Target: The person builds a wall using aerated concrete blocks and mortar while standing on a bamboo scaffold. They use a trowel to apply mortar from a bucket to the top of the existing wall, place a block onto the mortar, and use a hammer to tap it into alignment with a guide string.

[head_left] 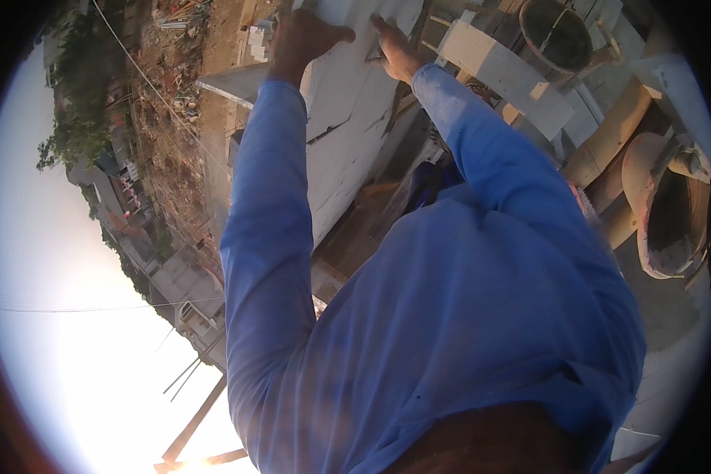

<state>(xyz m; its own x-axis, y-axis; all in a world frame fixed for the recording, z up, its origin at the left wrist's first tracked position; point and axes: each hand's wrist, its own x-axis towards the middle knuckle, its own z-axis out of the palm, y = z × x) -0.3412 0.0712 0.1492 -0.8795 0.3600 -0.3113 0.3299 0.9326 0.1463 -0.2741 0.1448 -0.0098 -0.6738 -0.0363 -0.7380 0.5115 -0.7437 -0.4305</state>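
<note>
Both arms, in blue sleeves, stretch to the top of the picture over a wall of pale blocks (344, 134) with cracked, dark joints. My left hand (308, 35) grips a pale block (344, 9) at the wall's far end; its thumb lies stretched across the surface, while the other fingers are hidden. Near the right side of the same wall is my right hand (395, 54), its thumb and fingers apart. I cannot tell how firmly it touches. The far end of the block is cut off by the picture's edge.
At right stand a round dark bucket (557, 35) and a second, worn bucket (671, 205) among pale blocks (505, 79) and planks (608, 134). A flat ledge (233, 85) juts out left of the wall. Brown rubble-strewn ground (170, 150) lies far below on the left.
</note>
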